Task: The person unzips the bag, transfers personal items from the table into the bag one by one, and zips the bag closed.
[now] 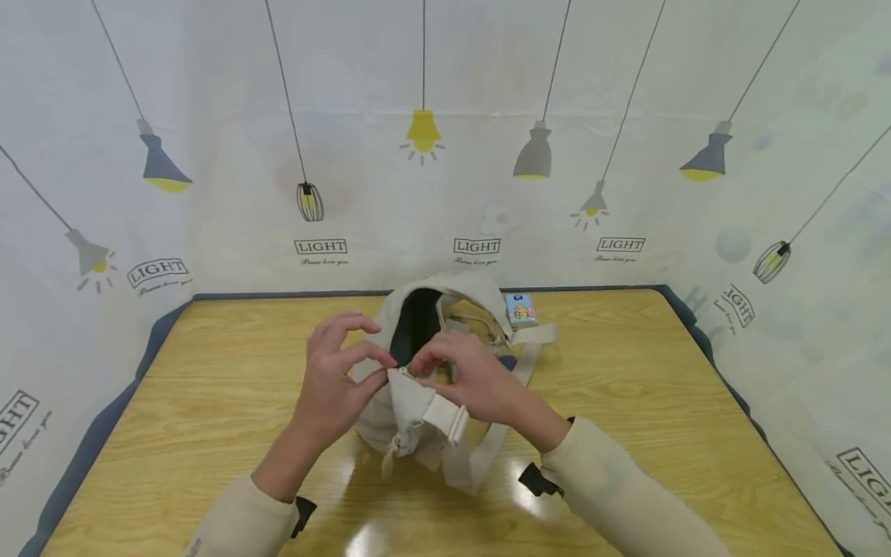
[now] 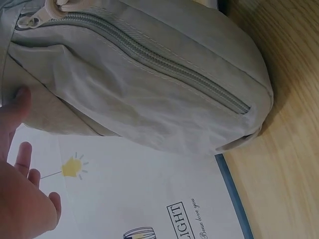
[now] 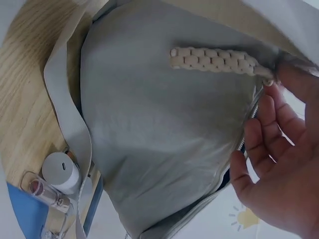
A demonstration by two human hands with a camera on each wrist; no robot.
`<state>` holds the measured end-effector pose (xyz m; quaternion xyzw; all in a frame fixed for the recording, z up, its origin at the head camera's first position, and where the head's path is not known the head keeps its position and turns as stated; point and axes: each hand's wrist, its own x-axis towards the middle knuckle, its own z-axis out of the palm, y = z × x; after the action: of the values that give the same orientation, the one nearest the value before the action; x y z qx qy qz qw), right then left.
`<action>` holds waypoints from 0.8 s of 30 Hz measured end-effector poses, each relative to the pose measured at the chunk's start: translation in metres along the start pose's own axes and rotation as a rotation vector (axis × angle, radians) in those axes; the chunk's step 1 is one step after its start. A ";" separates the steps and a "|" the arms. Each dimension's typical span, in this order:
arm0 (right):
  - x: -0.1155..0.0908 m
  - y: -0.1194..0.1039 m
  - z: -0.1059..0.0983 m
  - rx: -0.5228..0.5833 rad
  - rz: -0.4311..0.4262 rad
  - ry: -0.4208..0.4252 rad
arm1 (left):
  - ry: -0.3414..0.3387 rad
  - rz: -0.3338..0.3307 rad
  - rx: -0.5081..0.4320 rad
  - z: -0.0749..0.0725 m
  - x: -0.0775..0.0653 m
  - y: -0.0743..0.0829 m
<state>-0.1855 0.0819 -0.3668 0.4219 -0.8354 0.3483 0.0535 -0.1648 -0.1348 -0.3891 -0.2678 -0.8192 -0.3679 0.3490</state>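
A beige zip-up shoulder bag (image 1: 377, 422) lies on the table with its main compartment partly unzipped, the dark lining (image 1: 416, 321) showing. My left hand (image 1: 334, 383) pinches the fabric at the near end of the opening between thumb and forefinger, its other fingers raised. Right beside it, my right hand (image 1: 480, 379) pinches the base of a braided cord zip pull (image 3: 214, 60) at the zip's edge. Another zip (image 2: 164, 64), closed, runs along the bag's side in the left wrist view. The slider itself is hidden by my fingers.
The bag's strap (image 1: 532, 360) loops along its right side. Behind the bag sits a small colourful box (image 1: 520, 308). A white round case (image 3: 62, 172) and a small clear bottle (image 3: 45, 191) lie beyond the strap. A printed sheet wall (image 1: 390, 201) borders the wooden table (image 1: 230, 371).
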 end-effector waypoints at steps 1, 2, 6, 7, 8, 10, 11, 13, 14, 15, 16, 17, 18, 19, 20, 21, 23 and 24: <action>0.001 0.000 0.000 -0.003 0.006 0.010 | -0.006 -0.008 0.000 0.000 0.000 0.001; 0.001 0.000 0.001 -0.007 0.007 0.026 | -0.012 -0.018 -0.003 0.001 0.000 0.001; 0.005 0.000 0.005 -0.045 -0.023 0.127 | -0.061 -0.116 -0.015 0.001 0.000 0.004; 0.006 0.000 0.005 -0.056 -0.029 0.151 | -0.076 -0.146 -0.012 0.000 0.001 0.004; 0.006 0.000 0.006 -0.077 -0.035 0.176 | -0.090 -0.169 -0.004 -0.001 0.001 0.005; 0.007 -0.001 0.007 -0.100 -0.036 0.206 | -0.129 -0.200 0.012 -0.002 0.001 0.006; 0.007 -0.001 0.007 -0.114 -0.031 0.214 | -0.149 -0.206 0.010 -0.003 0.001 0.007; 0.007 -0.002 0.007 -0.134 -0.024 0.223 | -0.191 -0.222 -0.018 -0.005 0.001 0.008; 0.007 -0.002 0.007 -0.145 -0.014 0.225 | -0.212 -0.232 -0.042 -0.006 0.001 0.010; 0.008 -0.003 0.007 -0.155 -0.006 0.228 | -0.232 -0.246 -0.069 -0.007 0.001 0.011; 0.008 -0.003 0.007 -0.165 0.002 0.232 | -0.250 -0.262 -0.091 -0.008 0.002 0.013; 0.008 -0.004 0.007 -0.175 0.013 0.236 | -0.266 -0.275 -0.104 -0.009 0.003 0.015; 0.008 -0.004 0.007 -0.184 0.020 0.239 | -0.279 -0.286 -0.115 -0.010 0.003 0.016; 0.008 -0.005 0.007 -0.193 0.026 0.243 | -0.291 -0.294 -0.121 -0.010 0.004 0.018; 0.007 -0.005 0.007 -0.201 0.031 0.245 | -0.303 -0.299 -0.123 -0.010 0.005 0.019; 0.007 -0.006 0.007 -0.205 0.030 0.247 | -0.314 -0.306 -0.124 -0.010 0.006 0.020; 0.007 -0.006 0.006 -0.215 0.033 0.243 | -0.341 -0.327 -0.136 -0.011 0.007 0.021; 0.007 -0.006 0.006 -0.219 0.033 0.241 | -0.350 -0.338 -0.148 -0.011 0.007 0.022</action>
<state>-0.1842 0.0713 -0.3659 0.3548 -0.8627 0.3042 0.1929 -0.1499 -0.1295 -0.3693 -0.2113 -0.8712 -0.4280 0.1147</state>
